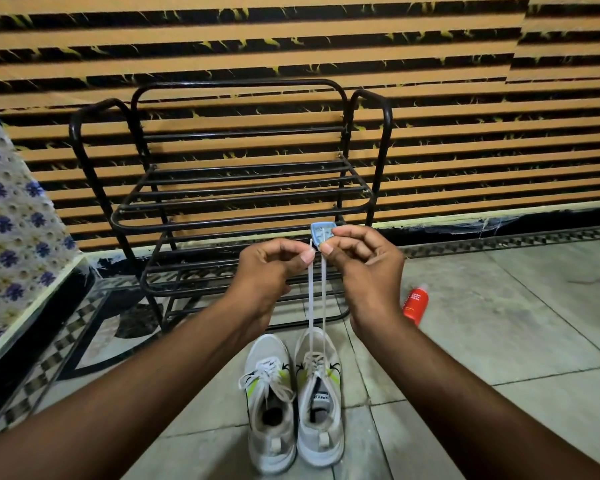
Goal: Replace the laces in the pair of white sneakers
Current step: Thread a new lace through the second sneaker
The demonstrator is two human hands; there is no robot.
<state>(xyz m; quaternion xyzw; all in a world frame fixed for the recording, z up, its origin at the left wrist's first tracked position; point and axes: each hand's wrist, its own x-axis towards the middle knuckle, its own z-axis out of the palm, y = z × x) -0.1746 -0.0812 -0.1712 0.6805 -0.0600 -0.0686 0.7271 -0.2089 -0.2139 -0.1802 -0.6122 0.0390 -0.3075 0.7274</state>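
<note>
Left hand (267, 268) pinches one end of the white lace (310, 296); right hand (364, 268) pinches the other end plus a blue card (321, 232). Uneven pulling could yank the lace from the sneaker (321, 445) below.

Pair of sneakers (293, 400) on floor (499, 341) before rack (236, 195), bottle (415, 304) right.

Both hands are raised over the tiled floor (499, 323). The left hand (267, 268) pinches one end of a white lace (310, 299). The right hand (361, 265) pinches the other strand and a small blue tag (321, 232). Both strands drop to the right sneaker (321, 403), which stands beside the laced left sneaker (271, 410). A black metal shoe rack (239, 195) stands beyond, and a red bottle (414, 306) lies at the right.
</note>
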